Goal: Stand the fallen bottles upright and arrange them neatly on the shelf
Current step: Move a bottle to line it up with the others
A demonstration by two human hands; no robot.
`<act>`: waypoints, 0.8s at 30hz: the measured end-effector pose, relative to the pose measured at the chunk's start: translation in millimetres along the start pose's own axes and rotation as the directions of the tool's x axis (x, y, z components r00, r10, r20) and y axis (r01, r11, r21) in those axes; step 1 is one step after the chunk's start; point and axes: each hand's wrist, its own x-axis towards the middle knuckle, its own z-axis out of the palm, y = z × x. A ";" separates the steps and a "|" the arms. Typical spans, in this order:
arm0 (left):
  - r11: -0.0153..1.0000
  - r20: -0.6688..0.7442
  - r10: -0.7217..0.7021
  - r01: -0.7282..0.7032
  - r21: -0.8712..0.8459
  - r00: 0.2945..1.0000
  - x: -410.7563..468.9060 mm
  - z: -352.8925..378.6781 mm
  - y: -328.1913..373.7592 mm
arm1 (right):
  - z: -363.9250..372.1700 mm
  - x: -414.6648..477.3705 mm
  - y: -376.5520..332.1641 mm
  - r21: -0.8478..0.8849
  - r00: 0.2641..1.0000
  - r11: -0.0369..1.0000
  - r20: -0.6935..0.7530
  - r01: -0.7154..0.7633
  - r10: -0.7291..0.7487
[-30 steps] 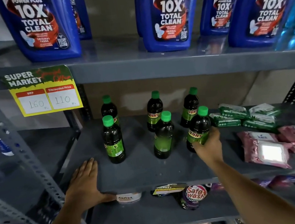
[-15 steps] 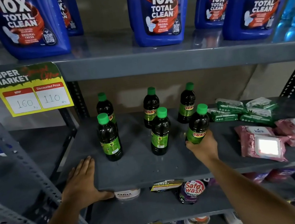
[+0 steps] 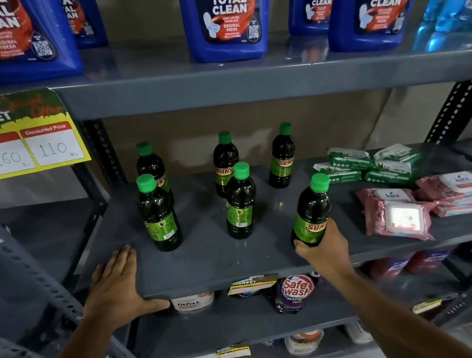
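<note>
Several dark bottles with green caps stand upright on the grey middle shelf. Three form a back row: back left bottle, back middle bottle, back right bottle. In front stand a front left bottle and a front middle bottle. My right hand grips the base of a sixth bottle, which leans slightly right near the shelf's front. My left hand lies flat on the shelf's front left corner, thumb under the edge.
Green wipe packs and pink wipe packs fill the shelf's right side. Big blue cleaner bottles stand on the shelf above. A yellow price tag hangs at upper left. Slotted uprights frame the shelf; lower shelves hold assorted products.
My right hand has drawn its bottle toward the shelf's front and slightly right. My left hand has stayed on the corner. The view has shifted a little closer.
</note>
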 end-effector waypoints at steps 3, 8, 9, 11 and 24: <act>1.000 0.009 0.002 -0.002 -0.003 1.000 0.0 -0.1 -0.1 | 1.5 -3.1 1.4 0.021 1.000 1.000 -0.008 -0.005 0.005; 1.000 0.005 0.009 -0.009 -0.005 1.000 -1.0 -0.7 0.3 | -4.3 -12.1 4.3 0.060 0.997 0.997 0.061 0.046 -0.050; 1.000 0.008 0.010 -0.010 -0.007 1.000 -1.2 -0.8 0.5 | -6.3 -19.6 6.4 0.044 0.997 0.997 0.030 0.064 -0.066; 1.000 0.003 0.009 -0.009 -0.008 1.000 -1.3 0.1 0.4 | -6.7 -43.2 15.2 -0.046 0.977 0.987 -0.143 0.152 -0.157; 1.000 0.017 0.000 0.001 -0.026 1.000 0.4 0.3 -1.0 | 102.4 -12.7 -99.2 0.078 0.994 0.992 -0.049 0.100 -0.096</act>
